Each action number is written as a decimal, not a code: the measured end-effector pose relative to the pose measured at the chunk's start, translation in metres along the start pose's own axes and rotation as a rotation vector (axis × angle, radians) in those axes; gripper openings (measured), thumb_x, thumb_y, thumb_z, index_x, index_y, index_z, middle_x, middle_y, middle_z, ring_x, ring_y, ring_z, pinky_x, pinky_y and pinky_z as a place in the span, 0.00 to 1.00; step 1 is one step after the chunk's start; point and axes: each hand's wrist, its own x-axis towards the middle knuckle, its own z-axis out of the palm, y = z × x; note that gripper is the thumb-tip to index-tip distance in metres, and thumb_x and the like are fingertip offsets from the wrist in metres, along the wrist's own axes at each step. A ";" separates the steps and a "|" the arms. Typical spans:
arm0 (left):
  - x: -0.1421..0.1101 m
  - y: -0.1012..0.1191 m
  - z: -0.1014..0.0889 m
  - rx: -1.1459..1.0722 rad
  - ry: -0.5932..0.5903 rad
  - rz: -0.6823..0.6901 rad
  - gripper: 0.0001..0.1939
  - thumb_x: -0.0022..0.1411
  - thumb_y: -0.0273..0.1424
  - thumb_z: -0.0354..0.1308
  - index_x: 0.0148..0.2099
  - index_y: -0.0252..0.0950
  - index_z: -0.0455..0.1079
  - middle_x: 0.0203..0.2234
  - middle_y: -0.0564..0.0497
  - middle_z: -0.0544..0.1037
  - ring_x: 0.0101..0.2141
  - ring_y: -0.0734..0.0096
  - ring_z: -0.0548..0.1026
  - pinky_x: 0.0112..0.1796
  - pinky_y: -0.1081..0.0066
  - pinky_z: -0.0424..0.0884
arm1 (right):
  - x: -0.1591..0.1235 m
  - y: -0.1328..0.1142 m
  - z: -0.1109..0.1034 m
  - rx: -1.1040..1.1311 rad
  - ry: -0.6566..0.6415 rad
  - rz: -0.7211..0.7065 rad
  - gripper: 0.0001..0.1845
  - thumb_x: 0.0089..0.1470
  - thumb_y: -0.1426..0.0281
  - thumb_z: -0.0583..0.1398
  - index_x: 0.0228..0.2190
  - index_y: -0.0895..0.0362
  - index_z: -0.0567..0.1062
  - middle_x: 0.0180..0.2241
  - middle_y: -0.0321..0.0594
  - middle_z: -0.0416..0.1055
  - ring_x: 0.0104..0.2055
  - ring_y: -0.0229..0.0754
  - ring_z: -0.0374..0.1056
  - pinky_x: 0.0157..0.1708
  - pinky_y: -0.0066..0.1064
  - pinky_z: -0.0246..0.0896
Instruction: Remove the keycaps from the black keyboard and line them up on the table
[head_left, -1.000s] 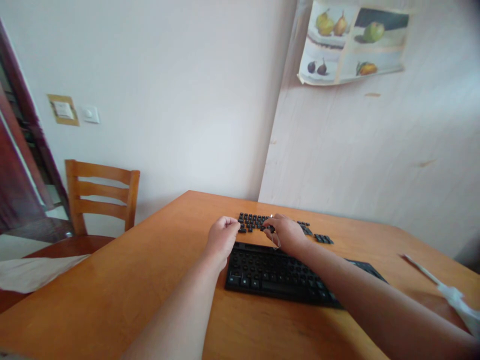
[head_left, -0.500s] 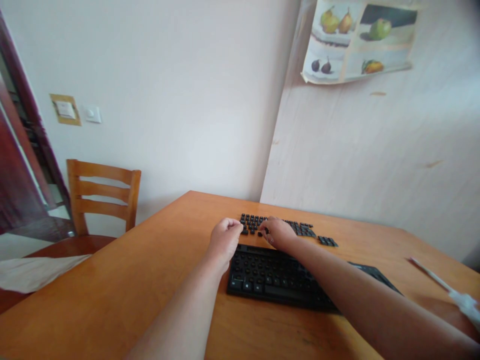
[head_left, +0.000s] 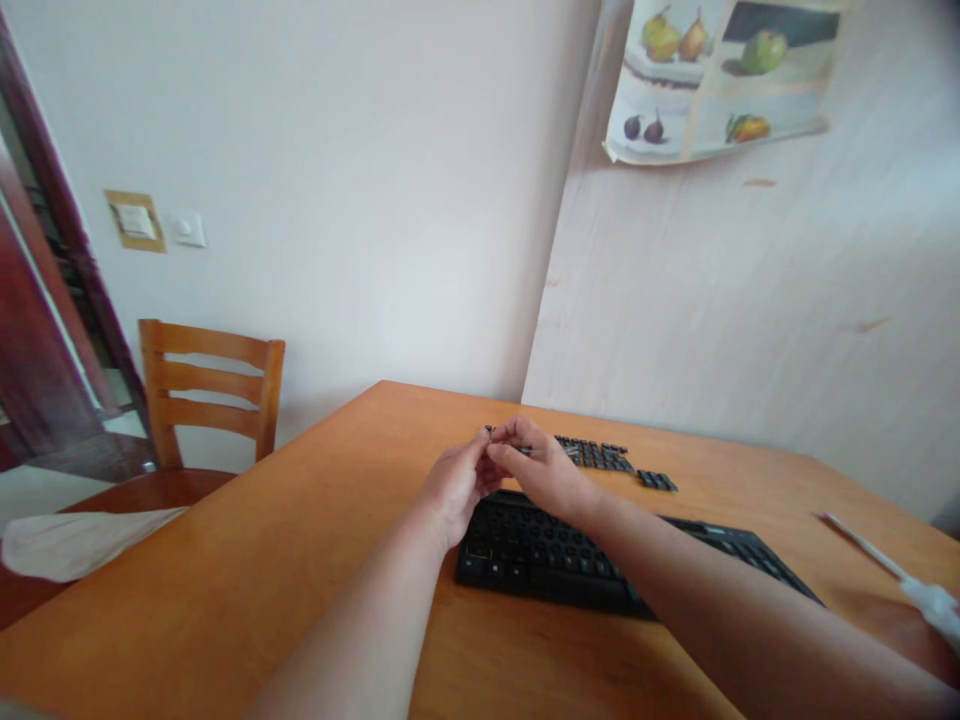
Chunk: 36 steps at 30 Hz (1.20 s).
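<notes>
My left hand (head_left: 459,484) is closed, its fingertips meeting those of my right hand just above the keyboard's far left edge. Whatever sits between its fingers is hidden. My right hand (head_left: 546,468) is also closed, with a thin wire tool (head_left: 571,452) poking out past its knuckles. Below both hands lies a black keyboard (head_left: 555,585). Many of its key places look bare, while the bottom row at left still carries keycaps. Behind the hands, loose black keycaps (head_left: 600,457) lie in rows on the table, partly covered by my hands.
A separate small group of keycaps (head_left: 657,481) lies farther right. On the wooden table (head_left: 300,560), a thin stick with white wrapping (head_left: 870,555) rests at right. A wooden chair (head_left: 210,390) with a pale cloth (head_left: 82,540) stands at left, and a wall rises behind the table.
My right hand reached down among the loose keycaps, then moved left to meet my left hand. The wire tool now points right. My left hand stayed nearly in place.
</notes>
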 end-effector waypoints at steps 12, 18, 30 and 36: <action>-0.001 0.009 0.002 -0.280 0.073 0.022 0.02 0.56 0.24 0.61 0.34 0.31 0.74 0.28 0.49 0.78 0.28 0.75 0.74 0.29 0.76 0.68 | -0.008 -0.005 0.008 -0.370 -0.050 -0.262 0.09 0.55 0.68 0.60 0.39 0.55 0.70 0.35 0.38 0.72 0.39 0.39 0.68 0.41 0.32 0.62; 0.001 0.020 -0.005 -0.359 0.297 0.053 0.05 0.61 0.23 0.54 0.32 0.33 0.70 0.24 0.51 0.75 0.25 0.76 0.74 0.28 0.75 0.69 | -0.008 0.002 0.007 -0.460 -0.096 -0.184 0.23 0.50 0.77 0.59 0.49 0.55 0.65 0.33 0.36 0.73 0.31 0.36 0.67 0.33 0.27 0.60; 0.000 0.025 -0.007 -0.337 0.499 0.056 0.03 0.61 0.23 0.54 0.35 0.33 0.67 0.22 0.54 0.71 0.19 0.81 0.67 0.24 0.78 0.65 | 0.017 0.063 -0.074 -0.993 -0.122 0.040 0.08 0.49 0.76 0.56 0.28 0.58 0.76 0.31 0.40 0.74 0.34 0.40 0.67 0.34 0.28 0.56; 0.000 0.023 -0.006 -0.298 0.516 0.063 0.02 0.59 0.23 0.56 0.35 0.33 0.68 0.22 0.53 0.71 0.20 0.82 0.67 0.24 0.79 0.65 | 0.015 0.073 -0.071 -1.031 -0.247 0.040 0.13 0.53 0.69 0.58 0.40 0.56 0.78 0.37 0.43 0.73 0.37 0.41 0.68 0.39 0.29 0.59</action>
